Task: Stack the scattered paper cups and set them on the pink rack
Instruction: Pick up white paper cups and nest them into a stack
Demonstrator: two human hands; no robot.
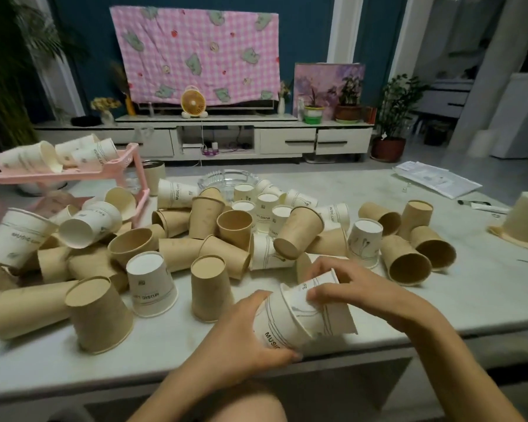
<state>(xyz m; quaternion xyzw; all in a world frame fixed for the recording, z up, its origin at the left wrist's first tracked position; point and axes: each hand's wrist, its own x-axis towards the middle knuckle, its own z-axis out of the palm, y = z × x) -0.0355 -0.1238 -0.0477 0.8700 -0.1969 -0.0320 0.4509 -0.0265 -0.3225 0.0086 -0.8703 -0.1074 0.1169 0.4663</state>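
Cups [299, 315] lay tilted between us, left hand [241, 339] gripping the outer, right hand [348, 287] pinching the inner.

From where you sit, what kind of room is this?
Most likely a home living room. A low TV cabinet stands along the far wall under a screen draped in pink checked cloth, with potted plants beside it. The paper cups lie on a pale coffee table.

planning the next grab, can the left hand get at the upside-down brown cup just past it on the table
Probably yes, once freed. The brown cup stands alone just beyond the left hand with bare table between, but both hands now grip the white cups.
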